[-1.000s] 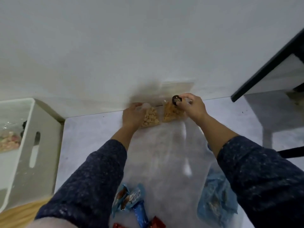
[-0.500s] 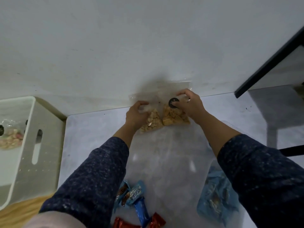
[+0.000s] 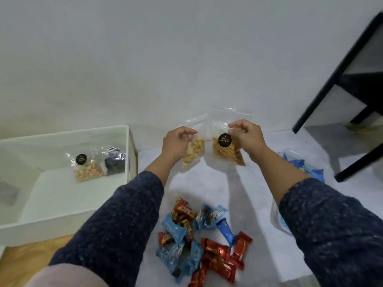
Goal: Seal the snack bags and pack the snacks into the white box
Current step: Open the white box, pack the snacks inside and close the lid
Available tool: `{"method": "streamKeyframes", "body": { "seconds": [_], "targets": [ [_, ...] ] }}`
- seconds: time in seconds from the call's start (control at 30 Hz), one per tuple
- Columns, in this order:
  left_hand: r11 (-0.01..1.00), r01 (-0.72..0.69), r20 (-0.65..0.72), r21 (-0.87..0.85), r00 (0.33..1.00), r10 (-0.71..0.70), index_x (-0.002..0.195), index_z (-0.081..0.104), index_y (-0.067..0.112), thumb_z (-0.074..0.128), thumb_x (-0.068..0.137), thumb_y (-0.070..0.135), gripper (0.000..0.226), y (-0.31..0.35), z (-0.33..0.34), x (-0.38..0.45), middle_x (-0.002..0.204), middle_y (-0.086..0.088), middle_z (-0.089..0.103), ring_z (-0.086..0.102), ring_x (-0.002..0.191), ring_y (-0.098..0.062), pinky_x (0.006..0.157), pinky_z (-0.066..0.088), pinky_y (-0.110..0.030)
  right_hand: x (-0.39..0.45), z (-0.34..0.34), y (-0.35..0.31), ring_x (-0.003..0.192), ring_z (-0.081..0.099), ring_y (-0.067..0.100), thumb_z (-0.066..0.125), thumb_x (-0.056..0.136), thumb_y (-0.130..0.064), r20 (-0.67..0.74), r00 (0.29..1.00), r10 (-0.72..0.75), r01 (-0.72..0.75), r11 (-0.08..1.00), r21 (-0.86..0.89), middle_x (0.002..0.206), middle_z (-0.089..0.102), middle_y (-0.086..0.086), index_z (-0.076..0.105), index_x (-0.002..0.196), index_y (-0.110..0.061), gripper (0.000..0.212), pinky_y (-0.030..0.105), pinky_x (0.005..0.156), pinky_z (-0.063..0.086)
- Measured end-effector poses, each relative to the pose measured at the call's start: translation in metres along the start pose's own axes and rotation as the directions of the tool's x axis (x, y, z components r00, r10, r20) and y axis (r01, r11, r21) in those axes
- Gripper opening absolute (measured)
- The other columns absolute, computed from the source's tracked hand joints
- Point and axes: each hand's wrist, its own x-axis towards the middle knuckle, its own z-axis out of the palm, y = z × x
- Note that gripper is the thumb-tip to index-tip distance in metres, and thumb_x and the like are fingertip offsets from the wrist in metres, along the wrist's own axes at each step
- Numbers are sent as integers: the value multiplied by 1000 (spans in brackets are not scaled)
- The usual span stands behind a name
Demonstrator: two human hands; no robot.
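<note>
Pale desk [image 3: 259, 204] against a white wall: left hand [image 3: 176, 141] pinches a clear bag [image 3: 193, 151] of pale snacks, right hand [image 3: 246, 137] pinches a stickered chip bag [image 3: 226, 151], both lifted, likely bound for the white box [image 3: 62, 220] at left, where two bags already lie. Wrapped candies [image 3: 203, 241] wait nearer.

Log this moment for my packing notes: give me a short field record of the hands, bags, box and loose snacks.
left hand: pinches a clear bag of pale snacks
right hand: pinches a clear bag of orange chips bearing a black round sticker
bags: both lifted, side by side
white box: left of the hands, holds two bags, one of pink snacks
loose snacks: red and blue wrapped candies piled near the person
</note>
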Motion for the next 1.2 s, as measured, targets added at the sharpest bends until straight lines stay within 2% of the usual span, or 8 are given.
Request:
{"method": "streamKeyframes", "body": {
  "seconds": [0.07, 0.17, 0.3, 0.4, 0.67, 0.8, 1.03, 1.2],
  "targets": [
    [999, -34, -18, -27, 999, 33, 89, 70, 28, 53, 89, 9, 25, 9, -32, -17, 84, 8, 64, 56, 73, -3, 57, 45, -6, -24, 17, -23, 53, 51, 13, 64, 83, -4, 5, 999, -43, 43, 999, 15, 73, 53, 3, 66, 81, -19, 16, 21, 43, 47],
    [994, -99, -60, -47, 994, 96, 88, 70, 28, 57, 87, 10, 22, 19, -75, -41, 79, 8, 63, 54, 71, -6, 69, 45, -15, -56, 44, -54, 52, 50, 13, 65, 82, -3, 23, 995, -101, 100, 994, 35, 73, 53, 4, 66, 76, -24, 21, 26, 47, 48],
    [990, -127, -131, -54, 984, 119, 91, 70, 23, 59, 88, 8, 19, 28, -126, -65, 89, -2, 66, 57, 78, -12, 81, 48, -26, -84, 76, -90, 42, 52, 7, 64, 83, -1, 63, 986, -152, 147, 986, 84, 72, 52, 3, 66, 84, -14, 13, 19, 37, 45],
    [989, -138, -194, -53, 973, 125, 91, 70, 23, 58, 88, 8, 19, 32, -161, -77, 90, 0, 66, 61, 83, -13, 86, 50, -30, -95, 100, -110, 50, 50, 17, 64, 83, 0, 100, 975, -197, 190, 979, 75, 71, 53, 0, 66, 91, -10, 13, 18, 41, 47],
    [997, -79, -353, -15, 933, 68, 82, 69, 32, 60, 87, 9, 26, 8, -242, -99, 86, 9, 64, 60, 89, -16, 92, 52, -40, -100, 183, -131, 63, 56, 13, 67, 81, -5, 273, 934, -232, 216, 972, 90, 77, 56, -1, 66, 79, -25, 20, 19, 48, 48],
    [1000, -22, -381, -11, 925, 16, 78, 69, 35, 59, 87, 9, 29, -18, -283, -101, 84, 8, 63, 62, 93, -21, 91, 53, -46, -106, 229, -131, 62, 53, 10, 65, 82, -4, 330, 921, -206, 181, 978, 105, 84, 55, 4, 67, 88, -17, 14, 14, 44, 47],
    [997, 78, -280, 1, 957, -75, 80, 67, 33, 52, 91, 6, 33, -92, -330, -76, 87, 0, 62, 61, 82, -17, 78, 55, -38, -104, 312, -102, 76, 52, 9, 65, 80, -1, 337, 934, -115, 110, 993, 35, 93, 57, 6, 68, 90, -14, 16, 6, 53, 43],
    [990, 140, -107, 8, 985, -139, 79, 67, 32, 52, 89, 6, 31, -149, -337, -42, 100, 1, 62, 58, 100, -20, 75, 55, -32, -91, 354, -61, 75, 54, 9, 63, 80, 1, 289, 956, 54, -44, 998, -44, 96, 61, 4, 65, 82, -17, 18, 28, 72, 51]
  ]
}}
